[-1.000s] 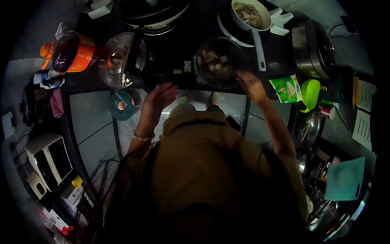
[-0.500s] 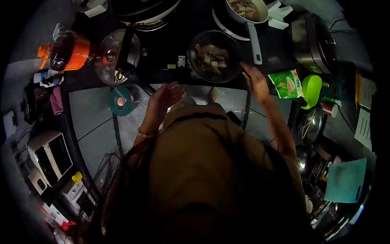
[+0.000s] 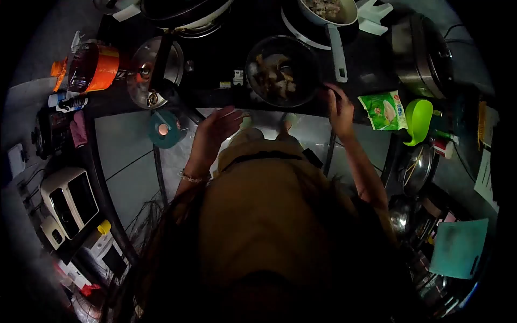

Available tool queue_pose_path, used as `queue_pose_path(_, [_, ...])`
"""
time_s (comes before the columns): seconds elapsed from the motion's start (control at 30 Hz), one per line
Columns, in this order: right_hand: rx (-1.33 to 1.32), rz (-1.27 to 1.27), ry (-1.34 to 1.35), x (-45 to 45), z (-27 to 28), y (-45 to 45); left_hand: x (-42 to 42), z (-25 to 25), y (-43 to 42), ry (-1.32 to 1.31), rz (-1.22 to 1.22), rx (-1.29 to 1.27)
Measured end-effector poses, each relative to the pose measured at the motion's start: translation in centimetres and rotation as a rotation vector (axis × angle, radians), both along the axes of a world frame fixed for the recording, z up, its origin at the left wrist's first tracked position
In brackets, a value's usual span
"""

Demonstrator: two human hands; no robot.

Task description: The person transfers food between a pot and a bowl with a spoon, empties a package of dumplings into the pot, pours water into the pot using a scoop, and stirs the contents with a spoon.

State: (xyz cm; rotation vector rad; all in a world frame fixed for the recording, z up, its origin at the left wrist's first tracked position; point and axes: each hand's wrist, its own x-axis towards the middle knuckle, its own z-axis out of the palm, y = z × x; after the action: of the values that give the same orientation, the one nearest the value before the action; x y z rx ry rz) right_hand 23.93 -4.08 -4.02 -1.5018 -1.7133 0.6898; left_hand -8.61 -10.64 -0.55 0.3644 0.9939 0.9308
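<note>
A dark round pan (image 3: 257, 89) with pieces of cooked food (image 3: 277, 75) in it is at the counter's front edge. At its right side, my right hand (image 3: 340, 110) has its fingers curled round what looks like a short dark handle; shadow hides part of the grip. My left hand (image 3: 216, 128) hovers in front of the counter, left of the pan, fingers stretched out and holding nothing. Behind and right of the pan stands a white saucepan (image 3: 336, 43) with meat in it, its handle pointing toward me.
Left on the counter are a glass lid (image 3: 135, 81), a large bottle with an orange label (image 3: 102, 67) and a black pan (image 3: 183, 13). A green food packet (image 3: 383, 110), a lime-green scoop (image 3: 418, 119) and a rice cooker (image 3: 414, 59) stand right. A teal round object (image 3: 161, 139) sits lower left.
My right hand has gone from extended fingers beside the pan to curled fingers at its handle. The food in the pan appears slightly shifted. My left hand is nearly unmoved.
</note>
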Motion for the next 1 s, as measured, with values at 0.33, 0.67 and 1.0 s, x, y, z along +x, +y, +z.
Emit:
queue_pose_path(0.33, [0.192,0.33,-0.344,3.3,2.3,-1.3,-0.2,-0.1,0.5,0.063,0.0,-0.021])
queue_pose_path(0.67, [0.301,0.493,-0.452,1.2,-0.4,-1.1,0.1,0.3,0.8,0.055,-0.014,-0.049])
queue_pose_path(1.0, [0.217,0.294,-0.214,-3.5,-0.2,-0.1,0.3,0.3,0.6,0.081,0.011,-0.079])
